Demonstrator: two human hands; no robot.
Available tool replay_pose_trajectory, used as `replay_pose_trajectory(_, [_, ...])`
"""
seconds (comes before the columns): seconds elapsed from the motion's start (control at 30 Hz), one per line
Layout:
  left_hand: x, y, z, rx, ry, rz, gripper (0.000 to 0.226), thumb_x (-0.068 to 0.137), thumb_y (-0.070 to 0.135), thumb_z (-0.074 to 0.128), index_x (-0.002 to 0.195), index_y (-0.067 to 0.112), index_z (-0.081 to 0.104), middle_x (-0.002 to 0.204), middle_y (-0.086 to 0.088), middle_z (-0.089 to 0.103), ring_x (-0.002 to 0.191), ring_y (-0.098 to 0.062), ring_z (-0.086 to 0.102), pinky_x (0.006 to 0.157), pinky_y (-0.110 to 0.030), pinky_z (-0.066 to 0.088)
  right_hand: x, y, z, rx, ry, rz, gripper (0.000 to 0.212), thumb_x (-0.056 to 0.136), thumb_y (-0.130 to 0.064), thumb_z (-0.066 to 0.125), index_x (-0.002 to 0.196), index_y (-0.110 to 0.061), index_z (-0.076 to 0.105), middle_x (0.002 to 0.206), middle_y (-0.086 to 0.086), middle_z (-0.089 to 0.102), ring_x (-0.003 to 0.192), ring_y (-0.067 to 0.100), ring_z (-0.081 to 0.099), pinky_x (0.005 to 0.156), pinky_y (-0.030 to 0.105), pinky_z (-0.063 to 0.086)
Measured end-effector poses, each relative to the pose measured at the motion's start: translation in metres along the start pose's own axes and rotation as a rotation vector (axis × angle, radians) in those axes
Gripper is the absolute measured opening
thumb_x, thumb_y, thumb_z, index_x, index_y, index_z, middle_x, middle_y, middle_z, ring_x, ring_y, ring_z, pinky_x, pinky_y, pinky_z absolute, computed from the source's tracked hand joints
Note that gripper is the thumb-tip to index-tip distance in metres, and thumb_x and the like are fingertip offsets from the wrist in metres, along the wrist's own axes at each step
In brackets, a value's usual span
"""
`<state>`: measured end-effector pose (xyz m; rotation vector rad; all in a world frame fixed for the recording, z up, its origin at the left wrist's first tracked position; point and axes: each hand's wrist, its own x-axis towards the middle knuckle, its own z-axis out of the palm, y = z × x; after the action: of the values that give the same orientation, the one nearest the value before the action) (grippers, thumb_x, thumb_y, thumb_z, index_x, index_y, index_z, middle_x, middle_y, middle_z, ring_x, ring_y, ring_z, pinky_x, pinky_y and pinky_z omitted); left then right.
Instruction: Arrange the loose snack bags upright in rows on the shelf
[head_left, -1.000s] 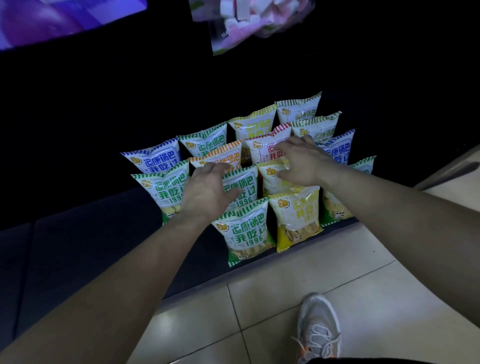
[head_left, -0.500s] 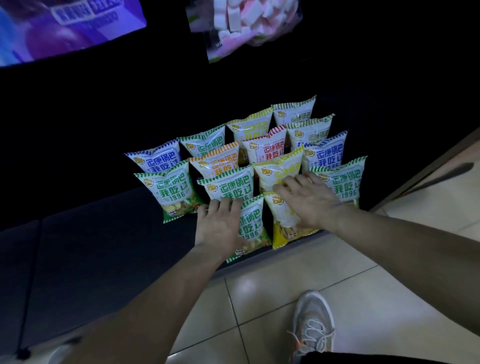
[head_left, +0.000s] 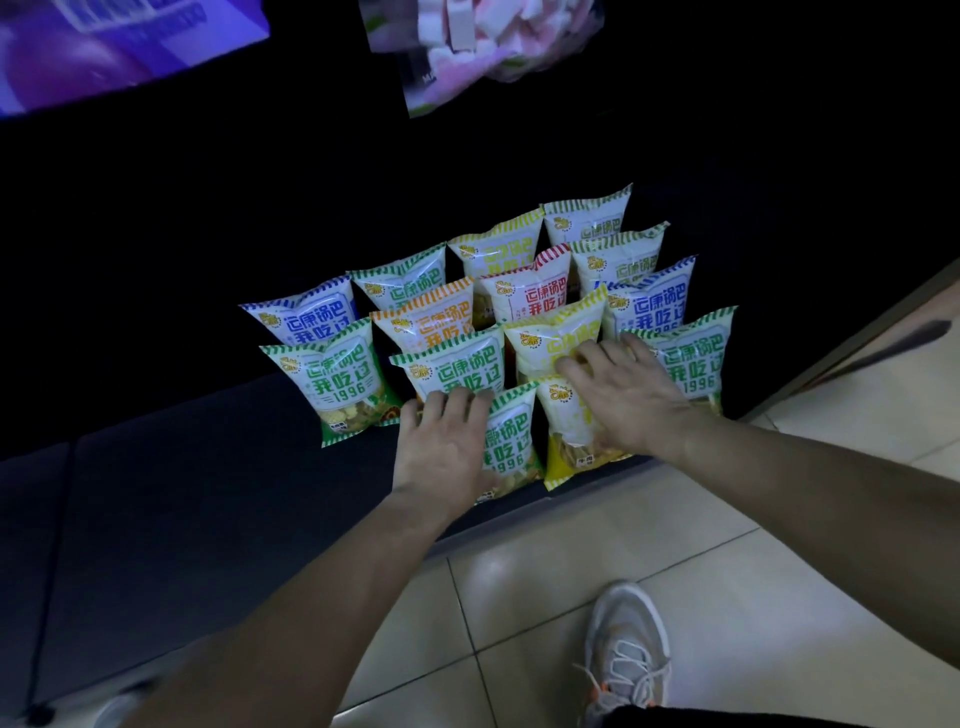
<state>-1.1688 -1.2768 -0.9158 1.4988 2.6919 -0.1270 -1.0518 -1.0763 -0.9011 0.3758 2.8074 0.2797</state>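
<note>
On the dark shelf (head_left: 156, 499), the left hand (head_left: 441, 447) lies flat, fingers spread, on the front green bag (head_left: 511, 441); the right hand (head_left: 623, 395) likewise presses the yellow bag (head_left: 566, 431) (neither pinched). Bags stand upright, tops leaning back, in diagonal rows.

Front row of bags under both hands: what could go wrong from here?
1. The green bag and yellow bag stand right at the shelf edge; a pull from the left hand or right hand could tip them onto the floor.
2. The rows are tightly packed, so pushing the front bags back may knock over those behind.
</note>
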Motion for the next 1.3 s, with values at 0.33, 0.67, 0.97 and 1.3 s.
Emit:
replay_pose_trajectory(0.33, [-0.007,-0.01,-0.008,-0.103,-0.022,0.004,0.107,0.073,0.071,0.064,0.153,0.026,0.01,0.154,0.001,0.025,0.14,-0.025,0.024,0.115,-0.047,0.018,-0.01,-0.005,-0.006,0.03,-0.009,0.025,0.123,0.058,-0.066,0.077,0.151,-0.025,0.008,0.141,0.007,0.032,0.135,0.03,0.033,0.119,0.053,0.013])
replay_pose_trajectory(0.67, [0.027,-0.061,-0.045,-0.254,0.134,-0.139,0.069,0.092,0.065,0.042,0.149,0.027,0.032,0.149,-0.001,0.041,0.135,-0.026,0.035,0.109,-0.047,0.029,0.033,0.018,-0.058,0.43,0.209,0.225,0.07,0.092,-0.054,0.053,0.149,-0.019,0.031,0.145,0.01,0.037,0.134,0.033,0.035,0.107,0.049,0.037])
replay_pose_trajectory(0.97, [0.1,-0.092,-0.039,-0.216,0.043,-0.309,0.059,0.094,0.058,0.046,0.146,0.031,0.039,0.143,-0.005,0.047,0.129,-0.033,0.042,0.102,-0.048,0.038,0.099,0.019,-0.052,0.557,0.116,0.238,0.058,0.096,-0.042,0.056,0.15,-0.03,0.037,0.156,0.001,0.031,0.141,0.032,0.029,0.107,0.046,0.038])
replay_pose_trajectory(1.3, [0.104,-0.094,-0.036,-0.261,-0.001,-0.195,0.063,0.094,0.058,0.045,0.15,0.033,0.032,0.151,0.001,0.043,0.134,-0.025,0.04,0.108,-0.043,0.029,0.107,0.009,-0.051,0.612,0.083,0.253,0.054,0.102,-0.05,0.04,0.151,-0.026,0.039,0.16,0.002,0.026,0.147,0.031,0.022,0.116,0.05,0.028])
